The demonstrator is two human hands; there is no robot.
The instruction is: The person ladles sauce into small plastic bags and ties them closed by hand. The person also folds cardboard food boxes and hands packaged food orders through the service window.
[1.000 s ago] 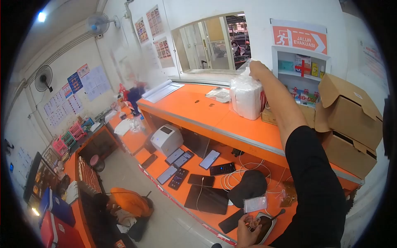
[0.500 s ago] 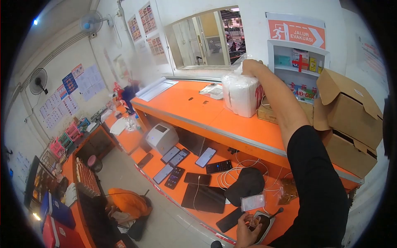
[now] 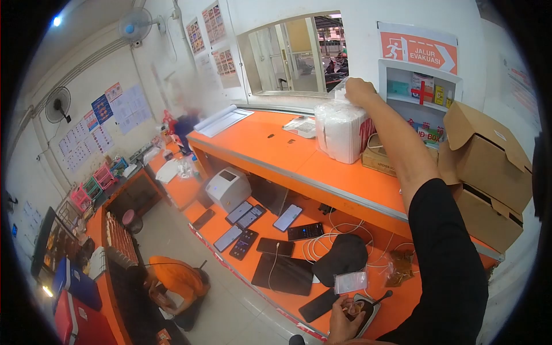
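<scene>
Co-worker's arm [image 3: 184, 306] now forward; right fingers [image 3: 352, 89] gripping bag [image 3: 341, 135] beside carton [image 3: 378, 161], left [image 3: 338, 308] pinching plastic [image 3: 353, 309]

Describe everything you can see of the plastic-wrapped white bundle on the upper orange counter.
The wrapped bundle looks like closely packed white pieces inside clear, crinkled plastic, with red marking on its right side. It stands upright on the orange counter, near the window. The right grip holds the plastic at its top. What the pieces are is unclear.
</scene>
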